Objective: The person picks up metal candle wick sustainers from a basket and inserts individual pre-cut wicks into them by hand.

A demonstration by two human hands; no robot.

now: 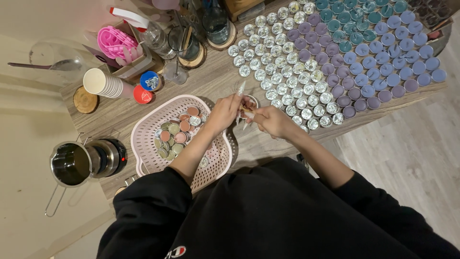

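Wood-grain table (211, 84) carries the small tin cup (250, 101) at its front edge, gripped by my left hand (224, 112) while my right hand (268, 120) pinches a wick (245, 111) beside it, with the pink basket (148, 129) of tins left and rows of candles (335, 57) right.

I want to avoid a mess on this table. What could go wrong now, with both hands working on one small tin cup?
1. The left hand and right hand work right beside the rows of silver tin cups; a slip could knock several over.
2. The pink basket sticks out past the table edge, under the left forearm; a nudge might tip it.
3. The metal pot also sits at that edge and could perhaps be bumped off.
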